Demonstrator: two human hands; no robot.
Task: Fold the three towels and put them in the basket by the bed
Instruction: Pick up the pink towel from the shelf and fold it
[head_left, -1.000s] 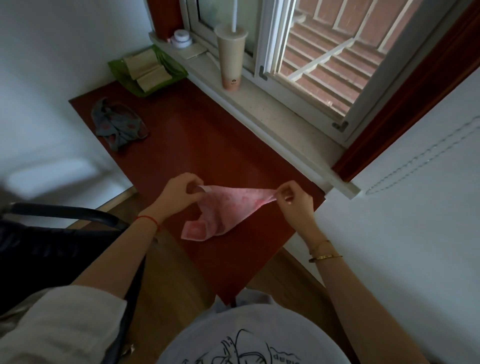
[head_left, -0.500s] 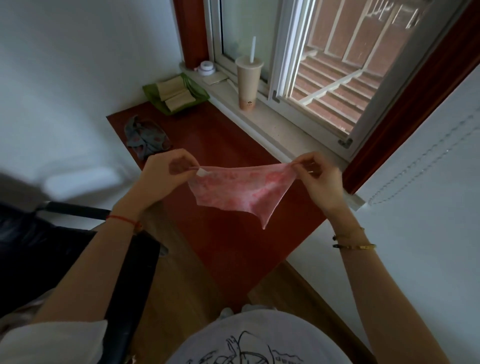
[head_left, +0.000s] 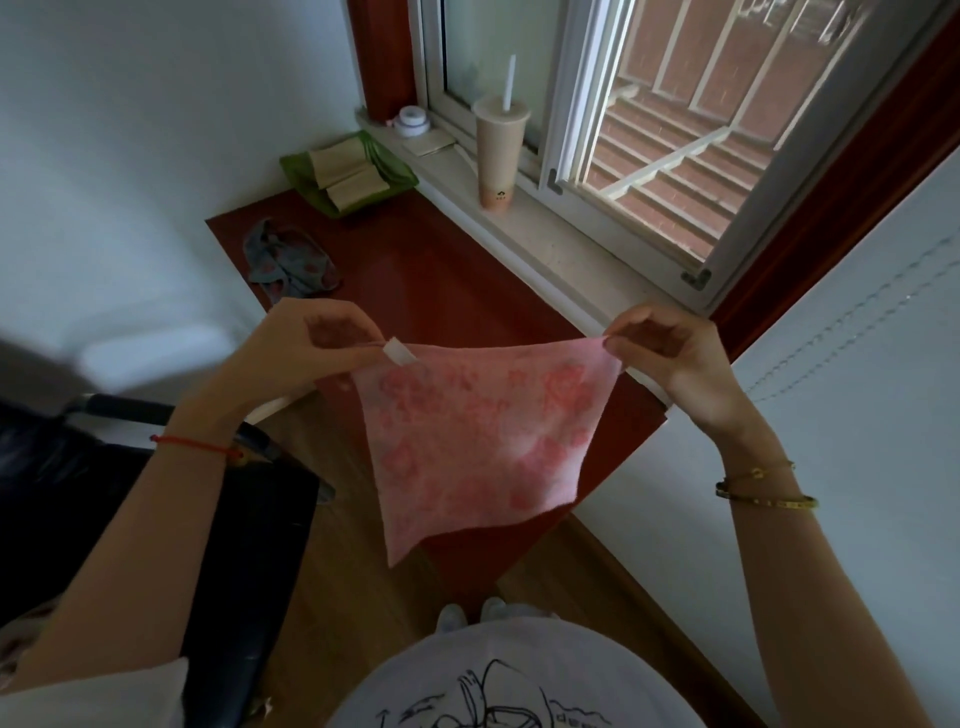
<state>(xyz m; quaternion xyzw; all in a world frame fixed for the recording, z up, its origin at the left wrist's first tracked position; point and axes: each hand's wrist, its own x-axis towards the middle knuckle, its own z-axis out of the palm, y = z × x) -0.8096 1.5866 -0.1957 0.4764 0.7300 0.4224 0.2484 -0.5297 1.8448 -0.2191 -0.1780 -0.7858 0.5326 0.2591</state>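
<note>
The pink towel (head_left: 478, 441) hangs mid-frame above the red table (head_left: 441, 280), pinched at its two top corners; it looks thin, light and limp, likely to sag and slip unless taken by corners or hem; the left hand (head_left: 306, 348) nips the corner with the white tag (head_left: 399, 351), the right hand (head_left: 670, 348) nips the opposite one, both closed on cloth. One grey towel (head_left: 291, 260) lies crumpled at upper left of the table; one green basket (head_left: 348, 174) above it holds what look like two folded beige cloths (head_left: 347, 175); one cup (head_left: 500, 150) stands on the sill.
</note>
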